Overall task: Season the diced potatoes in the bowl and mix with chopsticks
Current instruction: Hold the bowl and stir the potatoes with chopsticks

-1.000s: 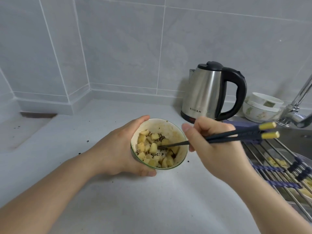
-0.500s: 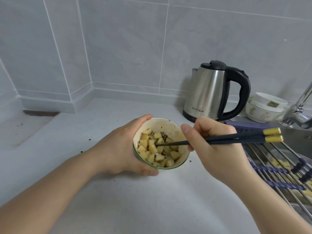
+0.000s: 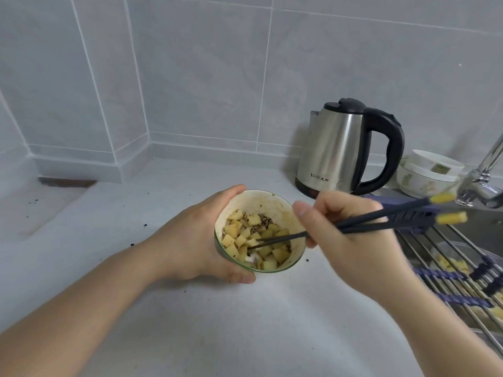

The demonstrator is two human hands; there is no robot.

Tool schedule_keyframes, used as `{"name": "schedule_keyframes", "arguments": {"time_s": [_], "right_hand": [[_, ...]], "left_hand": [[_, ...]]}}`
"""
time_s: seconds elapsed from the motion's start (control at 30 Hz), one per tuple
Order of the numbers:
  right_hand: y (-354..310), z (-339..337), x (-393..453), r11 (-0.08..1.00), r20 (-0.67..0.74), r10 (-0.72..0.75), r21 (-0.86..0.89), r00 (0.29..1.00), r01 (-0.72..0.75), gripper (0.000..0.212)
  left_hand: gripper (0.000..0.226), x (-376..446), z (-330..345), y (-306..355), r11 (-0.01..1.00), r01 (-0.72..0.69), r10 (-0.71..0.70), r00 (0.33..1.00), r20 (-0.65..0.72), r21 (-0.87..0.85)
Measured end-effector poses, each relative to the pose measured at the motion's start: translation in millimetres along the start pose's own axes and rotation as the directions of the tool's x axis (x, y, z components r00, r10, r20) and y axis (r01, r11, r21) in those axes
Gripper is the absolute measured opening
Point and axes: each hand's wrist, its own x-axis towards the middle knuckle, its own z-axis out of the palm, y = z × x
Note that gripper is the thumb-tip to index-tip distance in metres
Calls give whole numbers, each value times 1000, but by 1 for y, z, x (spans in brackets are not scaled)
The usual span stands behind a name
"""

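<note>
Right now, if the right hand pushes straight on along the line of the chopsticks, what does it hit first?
The right hand points the chopsticks leftward and down into the bowl. The tips already sit among the diced potatoes, so those come first, then probably the bowl's far wall by the left hand. Depth is uncertain.

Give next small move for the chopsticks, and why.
Probably sweep the chopsticks toward the far wall of the bowl: a dark seasoning clump sits unmixed on top of the potatoes there. Left hand already steadies the bowl.
</note>
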Motion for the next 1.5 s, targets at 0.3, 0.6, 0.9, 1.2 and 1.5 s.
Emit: {"name": "schedule_keyframes", "arguments": {"time_s": [0.3,0.6,0.9,1.2,1.5], "right_hand": [[4,-25,7,998,119,42,48,992,-48,47],[7,-4,3,999,-60,0,-55,998,-3,43],[2,10,-4,1000,53,2,-12,999,-1,43],[5,-3,2,995,25,96,4,995,-96,45],[8,-5,5,998,-133,64,-2,989,-65,44]], "left_hand": [[138,0,0,2,1000,1,-1,1000,7,10],[140,0,0,2,1000,15,-15,1000,3,11],[139,0,0,2,1000,15,-15,1000,11,12],[139,0,0,1,1000,9,-10,1000,14,14],[139,2,0,-1,1000,6,-6,1000,15,4]]}}
